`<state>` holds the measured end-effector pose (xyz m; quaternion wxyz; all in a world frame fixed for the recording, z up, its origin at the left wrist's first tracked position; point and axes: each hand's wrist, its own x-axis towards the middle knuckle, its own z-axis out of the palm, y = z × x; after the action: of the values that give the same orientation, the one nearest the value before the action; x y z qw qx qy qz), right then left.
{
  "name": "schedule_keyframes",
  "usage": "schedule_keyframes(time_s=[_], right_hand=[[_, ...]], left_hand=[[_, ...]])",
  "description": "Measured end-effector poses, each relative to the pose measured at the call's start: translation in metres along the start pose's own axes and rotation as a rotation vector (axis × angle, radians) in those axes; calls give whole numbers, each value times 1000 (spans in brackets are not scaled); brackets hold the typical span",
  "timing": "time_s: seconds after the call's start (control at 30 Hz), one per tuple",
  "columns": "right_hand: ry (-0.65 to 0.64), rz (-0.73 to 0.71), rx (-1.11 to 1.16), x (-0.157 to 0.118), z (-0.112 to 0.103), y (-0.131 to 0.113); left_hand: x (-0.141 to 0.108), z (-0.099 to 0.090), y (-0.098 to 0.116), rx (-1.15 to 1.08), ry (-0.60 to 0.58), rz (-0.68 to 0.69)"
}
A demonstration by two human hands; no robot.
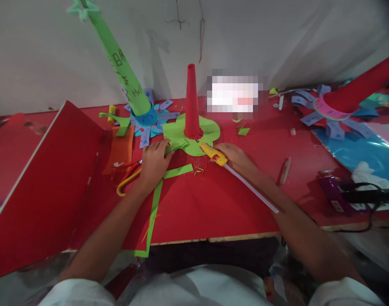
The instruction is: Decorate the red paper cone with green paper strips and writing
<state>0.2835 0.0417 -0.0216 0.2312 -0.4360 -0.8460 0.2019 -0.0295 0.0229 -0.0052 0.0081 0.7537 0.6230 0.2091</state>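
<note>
My right hand [234, 155] is closed around a yellow hot glue gun [215, 154]. A long clear glue stick [251, 188] juts from its rear. The nozzle points at the foot of a red paper cone [191, 102], which stands upright on a green flower-shaped paper base [210, 129]. At the base's near left edge, my left hand [154, 161] has its fingers closed on a piece of green paper [175, 146]. Just below lie green paper strips [178, 171]. Scissors [129, 178] with orange-yellow handles rest partly hidden beside my left wrist.
A tall green paper tube [124, 63] on a blue flower base stands back left. A red board [50, 182] rises at left. On the right are a red tube [363, 87] with a pink collar, a purple can [333, 193], a marker [285, 170] and blue plastic [350, 153].
</note>
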Motion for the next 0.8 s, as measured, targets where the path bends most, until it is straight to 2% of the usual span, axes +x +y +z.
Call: schedule_keyframes(time_s=[0.13, 0.33, 0.5, 0.63, 0.8], right_hand=[[-8, -1, -4, 1, 1, 2], [-4, -36, -23, 0, -4, -4], [-42, -77, -37, -2, -11, -9], [-23, -86, -69, -3, -10, -7], [136, 2, -119, -2, -2, -1]], left_hand=[[2, -5, -3, -7, 26, 8], [3, -11, -8, 60, 85, -56], [2, -11, -1, 40, 135, 38], [-3, -7, 13, -48, 19, 197], [-11, 1, 26, -84, -126, 391]])
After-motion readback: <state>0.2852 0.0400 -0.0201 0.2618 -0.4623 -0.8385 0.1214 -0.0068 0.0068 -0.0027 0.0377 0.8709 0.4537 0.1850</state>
